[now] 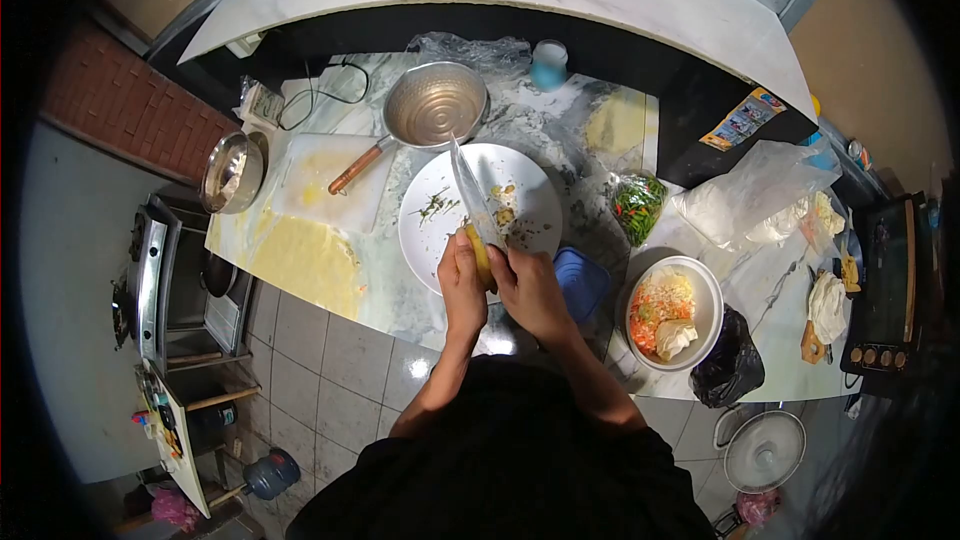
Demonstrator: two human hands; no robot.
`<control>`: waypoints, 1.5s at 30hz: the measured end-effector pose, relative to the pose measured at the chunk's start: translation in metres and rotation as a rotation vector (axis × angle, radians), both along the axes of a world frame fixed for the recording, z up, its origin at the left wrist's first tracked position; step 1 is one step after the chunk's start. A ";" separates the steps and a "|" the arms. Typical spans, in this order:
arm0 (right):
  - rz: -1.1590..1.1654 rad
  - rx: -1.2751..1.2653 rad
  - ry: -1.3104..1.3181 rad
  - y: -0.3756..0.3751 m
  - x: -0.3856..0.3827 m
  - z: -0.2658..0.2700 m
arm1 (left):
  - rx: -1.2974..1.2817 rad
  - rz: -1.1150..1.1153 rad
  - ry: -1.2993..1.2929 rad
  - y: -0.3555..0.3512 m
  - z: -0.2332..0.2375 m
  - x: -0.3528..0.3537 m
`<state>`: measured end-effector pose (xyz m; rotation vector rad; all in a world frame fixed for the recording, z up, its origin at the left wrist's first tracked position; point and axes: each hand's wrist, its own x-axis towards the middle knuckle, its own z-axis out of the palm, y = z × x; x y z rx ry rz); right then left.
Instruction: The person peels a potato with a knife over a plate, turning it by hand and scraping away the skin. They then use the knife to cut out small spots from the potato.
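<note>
Both my hands meet over the near edge of a large white plate (425, 225). A knife (467, 180) with a yellow handle (484, 265) points away from me, its blade above the plate. My left hand (462, 280) is closed around the handle from the left. My right hand (530, 290) is closed at the blade's base and handle from the right; whether it pinches anything else is hidden. Chopped green bits (437, 205) lie on the plate's left part, and brownish pieces (504, 213) lie right of the blade.
Beyond the plate is a metal pan (436, 105), with a cutting board (330, 180) to its left. A blue container (580, 283) sits close to my right hand. Farther right are a bagged bunch of chillies (638, 208), a bowl of shredded food (708, 310) and a black bag (728, 360).
</note>
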<state>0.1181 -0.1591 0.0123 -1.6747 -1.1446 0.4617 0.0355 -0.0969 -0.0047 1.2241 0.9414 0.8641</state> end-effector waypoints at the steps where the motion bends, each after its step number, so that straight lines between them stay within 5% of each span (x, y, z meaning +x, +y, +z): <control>1: -0.012 0.006 0.041 0.001 0.000 -0.002 | 0.029 0.016 -0.001 0.000 -0.005 0.000; 9: -0.088 0.057 0.129 -0.005 0.015 -0.004 | -0.017 -0.032 -0.136 -0.008 0.025 0.003; 13: -0.078 0.001 0.120 -0.011 0.013 0.009 | -0.047 -0.018 -0.045 -0.006 0.012 0.007; 15: -0.033 0.041 -0.116 -0.011 0.012 0.005 | -0.023 -0.046 -0.017 -0.004 0.004 0.005; 29: -0.102 -0.044 -0.124 0.002 0.009 -0.007 | 0.078 -0.063 0.166 -0.006 0.004 -0.003; 31: -0.185 -0.061 -0.095 0.004 0.018 -0.015 | 0.019 -0.040 -0.054 -0.011 0.006 -0.004; 39: -0.100 0.050 0.000 -0.012 0.011 0.012 | -0.207 -0.078 -0.056 -0.001 0.001 -0.005; 45: -0.002 -0.003 -0.093 -0.005 0.005 0.012 | -0.005 -0.041 0.003 0.000 -0.002 -0.004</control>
